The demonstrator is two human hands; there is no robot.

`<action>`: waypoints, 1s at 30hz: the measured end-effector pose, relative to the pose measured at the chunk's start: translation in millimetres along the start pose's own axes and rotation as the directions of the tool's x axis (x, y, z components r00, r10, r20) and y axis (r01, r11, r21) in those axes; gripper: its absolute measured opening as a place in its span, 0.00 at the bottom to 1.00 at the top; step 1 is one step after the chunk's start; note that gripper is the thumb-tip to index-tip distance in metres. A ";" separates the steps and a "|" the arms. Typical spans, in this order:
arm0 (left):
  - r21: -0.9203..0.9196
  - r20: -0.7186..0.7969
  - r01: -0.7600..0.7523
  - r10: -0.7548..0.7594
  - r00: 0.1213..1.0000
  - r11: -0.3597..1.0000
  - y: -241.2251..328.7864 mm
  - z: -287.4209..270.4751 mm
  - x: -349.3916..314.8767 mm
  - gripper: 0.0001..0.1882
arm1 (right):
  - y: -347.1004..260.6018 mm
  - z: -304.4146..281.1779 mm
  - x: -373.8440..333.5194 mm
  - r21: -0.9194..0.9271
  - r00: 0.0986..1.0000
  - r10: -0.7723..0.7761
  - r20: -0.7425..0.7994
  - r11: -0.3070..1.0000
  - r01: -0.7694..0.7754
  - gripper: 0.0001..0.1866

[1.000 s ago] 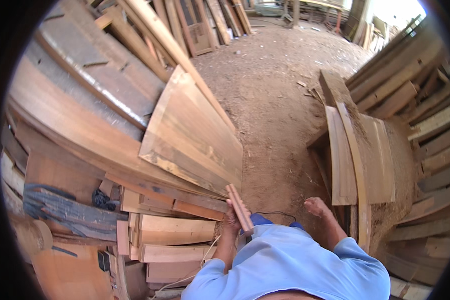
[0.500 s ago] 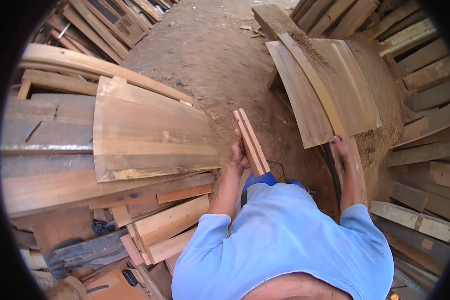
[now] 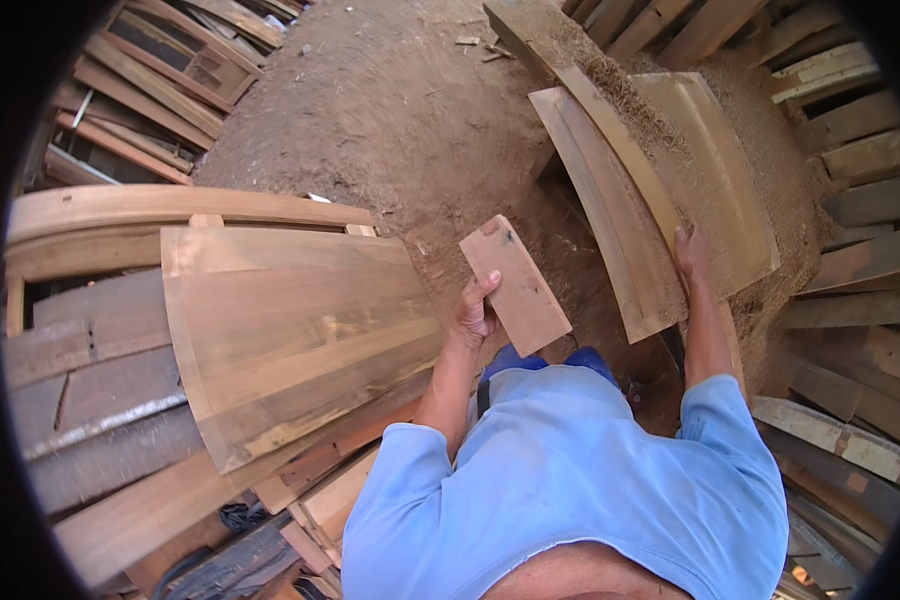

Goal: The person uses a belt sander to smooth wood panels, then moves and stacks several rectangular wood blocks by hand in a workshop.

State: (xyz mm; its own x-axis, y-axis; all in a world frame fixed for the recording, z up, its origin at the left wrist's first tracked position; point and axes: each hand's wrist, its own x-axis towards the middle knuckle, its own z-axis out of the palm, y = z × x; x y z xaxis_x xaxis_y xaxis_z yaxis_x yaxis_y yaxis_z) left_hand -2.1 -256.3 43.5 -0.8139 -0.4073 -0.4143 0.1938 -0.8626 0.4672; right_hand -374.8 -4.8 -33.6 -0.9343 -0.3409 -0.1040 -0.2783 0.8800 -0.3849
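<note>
My left hand (image 3: 475, 312) grips a short, flat wooden block (image 3: 518, 292) by its left edge, thumb on top. The block's broad reddish-brown face is turned up, with a dark mark near its far end. My right hand (image 3: 692, 258) is closed at the near end of a long, narrow wooden strip (image 3: 625, 145); its fingertips are partly hidden. That strip stretches away from me over a wooden panel (image 3: 600, 215), with a paler panel face (image 3: 725, 180) to its right. Wood shavings (image 3: 620, 85) lie along the far part of the strip.
To my left, a broad wooden panel (image 3: 300, 330) rests on stacked planks (image 3: 120, 350). Lumber (image 3: 160, 70) is piled at the far left, and more boards (image 3: 860, 200) line the right side. Dirt floor (image 3: 370, 110) runs between, with sawdust (image 3: 795, 230) at the right.
The block in my left hand has turned from its grooved narrow side to its broad face. My right hand has moved slightly farther away along the strip. The view has shifted.
</note>
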 end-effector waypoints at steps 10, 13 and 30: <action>-0.329 0.248 0.124 -0.042 0.968 0.936 23.3 46.0 25.3 0.42 | -38.4 19.3 17.4 -0.052 0.873 0.455 -0.177 0.881 -0.470 0.32; -0.336 0.089 0.142 -0.119 0.989 0.931 0.7 38.0 37.4 0.40 | -44.4 18.4 22.4 -0.004 0.848 0.500 -0.176 0.861 -0.508 0.31; 0.165 -0.199 0.113 -0.079 0.977 0.980 -76.4 -17.0 156.3 0.28 | -45.4 13.2 27.2 -0.064 0.843 0.519 -0.137 0.845 -0.531 0.26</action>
State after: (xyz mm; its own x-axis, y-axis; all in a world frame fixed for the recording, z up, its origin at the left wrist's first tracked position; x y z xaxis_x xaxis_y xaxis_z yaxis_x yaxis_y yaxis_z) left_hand -134.7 -259.1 -70.2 -0.7013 -0.3895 -0.5970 0.0078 -0.8417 0.5399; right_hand -384.7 -58.4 -31.0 -0.9631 0.2150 -0.1617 0.2466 0.9457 -0.2116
